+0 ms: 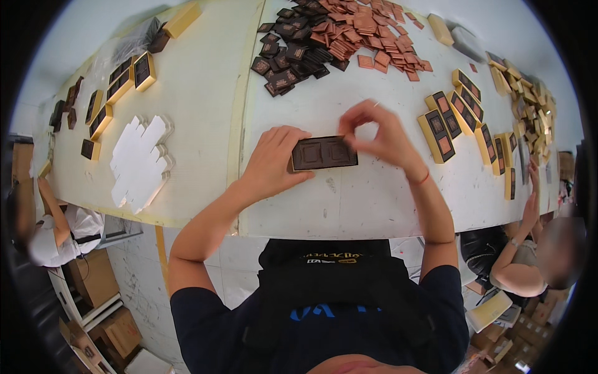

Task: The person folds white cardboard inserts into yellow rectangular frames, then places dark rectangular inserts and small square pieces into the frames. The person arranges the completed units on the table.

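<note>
In front of me lies a shallow gold-edged box with a dark brown tray point(316, 153) in it, showing two square recesses. My left hand point(274, 156) is closed on its left end, thumb along the near edge and fingers over the far one. At the far right corner of the tray, my right hand point(380, 134) is curled in a pinch. A dark bit shows at its fingertips, too small and blurred to name. Beyond the hands is a heap of flat square packets, black ones point(289, 56) on the left and copper-brown ones point(374, 37) on the right.
Filled gold boxes point(437, 136) stand in a group to the right, others point(121, 81) to the left. White card pieces point(140, 159) are stacked at the left. Gold boxes point(529, 115) pile up far right. One person point(520, 262) sits at the right, another point(62, 230) at the left.
</note>
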